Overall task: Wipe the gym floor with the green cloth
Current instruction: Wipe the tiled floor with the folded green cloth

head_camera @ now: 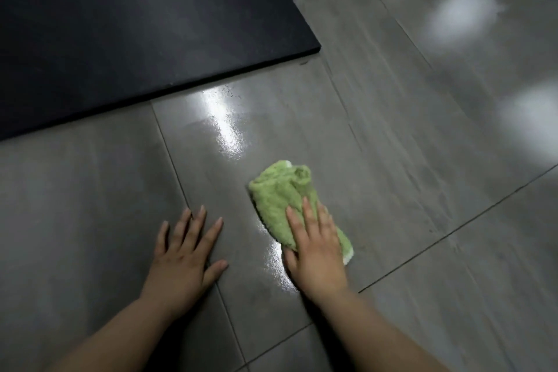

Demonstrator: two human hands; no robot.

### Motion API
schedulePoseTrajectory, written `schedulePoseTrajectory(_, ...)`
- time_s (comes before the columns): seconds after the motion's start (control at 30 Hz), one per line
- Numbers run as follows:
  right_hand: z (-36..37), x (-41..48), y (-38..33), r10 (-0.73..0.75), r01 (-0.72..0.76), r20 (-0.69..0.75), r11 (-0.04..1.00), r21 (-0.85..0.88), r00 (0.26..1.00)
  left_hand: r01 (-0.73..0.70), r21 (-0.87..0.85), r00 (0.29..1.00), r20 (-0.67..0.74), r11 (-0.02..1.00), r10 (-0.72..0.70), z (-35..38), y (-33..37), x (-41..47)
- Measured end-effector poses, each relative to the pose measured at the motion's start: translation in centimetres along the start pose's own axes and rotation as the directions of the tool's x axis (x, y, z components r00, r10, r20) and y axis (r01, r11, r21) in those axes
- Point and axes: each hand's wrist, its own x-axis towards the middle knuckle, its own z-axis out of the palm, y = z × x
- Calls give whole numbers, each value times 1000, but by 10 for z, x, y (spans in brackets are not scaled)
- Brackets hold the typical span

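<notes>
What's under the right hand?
The green cloth, pressed onto the tiled floor by the right hand. The cloth's near part and the tile beneath it are covered.

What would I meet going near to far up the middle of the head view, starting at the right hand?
Right hand, pressing flat on the near end of the crumpled green terry cloth → glossy wet streak on the grey tiled floor → thick black rubber mat.
</notes>
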Motion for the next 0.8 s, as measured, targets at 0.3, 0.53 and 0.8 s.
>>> schedulePoseTrajectory(0.3, -39, 58, 83, 431, -400, -151, 895, 198, 890, 22, 26, 999, -32, 999, -21, 5, -5, -1)
schedulePoseTrajectory(0.53, -1, 70, -72, -55, 68, -143, 994, 84, 988, 20, 39, 999, -49, 999, -18, 7, -6, 0)
schedulePoseTrajectory(0.8, -17, 43, 62, 96, -78, -170, 991, 112, 981, 21, 2, 999, -41, 1000, -20, 3, -6, -3)
